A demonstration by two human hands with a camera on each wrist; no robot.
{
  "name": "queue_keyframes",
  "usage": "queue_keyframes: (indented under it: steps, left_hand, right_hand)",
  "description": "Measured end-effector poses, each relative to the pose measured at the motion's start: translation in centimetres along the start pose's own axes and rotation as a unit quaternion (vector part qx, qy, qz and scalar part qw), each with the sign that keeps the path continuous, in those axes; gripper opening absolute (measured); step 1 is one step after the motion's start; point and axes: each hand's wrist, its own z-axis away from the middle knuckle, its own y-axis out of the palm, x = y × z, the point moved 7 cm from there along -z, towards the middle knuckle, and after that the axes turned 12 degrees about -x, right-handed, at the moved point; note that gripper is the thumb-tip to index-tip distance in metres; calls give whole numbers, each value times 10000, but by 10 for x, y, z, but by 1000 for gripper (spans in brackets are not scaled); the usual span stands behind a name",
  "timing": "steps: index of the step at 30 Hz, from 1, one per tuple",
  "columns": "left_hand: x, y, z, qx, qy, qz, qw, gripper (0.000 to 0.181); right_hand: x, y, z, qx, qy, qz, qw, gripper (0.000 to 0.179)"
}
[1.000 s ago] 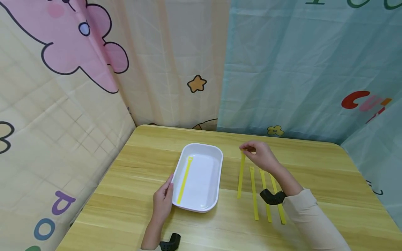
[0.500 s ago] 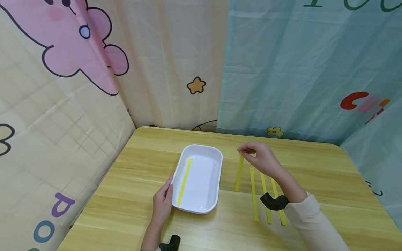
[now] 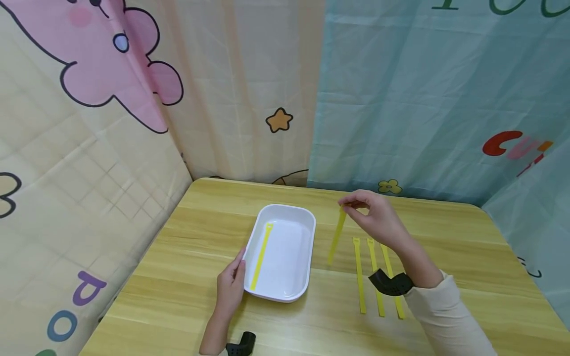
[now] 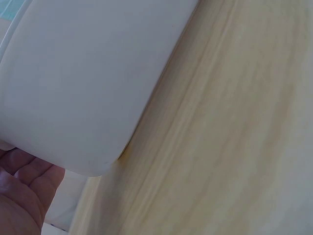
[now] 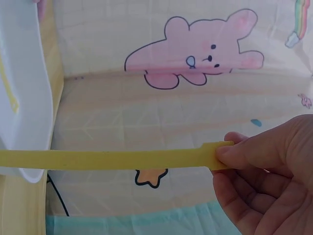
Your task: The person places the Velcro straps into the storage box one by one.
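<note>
My right hand [image 3: 376, 217] pinches a yellow cable tie [image 3: 337, 235] by its wider slotted end, between thumb and fingers. The strap hangs down in the head view, right of the white tray [image 3: 289, 262], over the table. In the right wrist view the cable tie [image 5: 122, 159] stretches leftward from my thumb. Another yellow cable tie [image 3: 261, 256] lies lengthwise inside the tray, near its left wall. My left hand [image 3: 230, 282] holds the tray at its left side. The left wrist view shows those fingers [image 4: 36, 174] against the tray's outer wall.
Three more yellow cable ties [image 3: 359, 277] lie side by side on the wooden table [image 3: 178, 277], partly under my right forearm. Printed curtains [image 3: 240, 99] stand behind and left of the table. Each wrist bears a black mount [image 3: 391, 283].
My right hand has lifted the pinched cable tie higher, and its lower end has swung a little toward the tray. The left hand and the tray stay in place.
</note>
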Motion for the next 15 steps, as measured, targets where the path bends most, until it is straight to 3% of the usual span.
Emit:
queue_keyframes:
  steps: [6,15]
  left_hand:
    - [0,1,0,7,-40,61,10000,33]
    - [0,0,1,-33,-59,64,10000,33]
  right_hand:
    - [12,-6,-9,-215,-296,13,9993,18]
    - [26,2,-14,-186,-349,-152,9991,17]
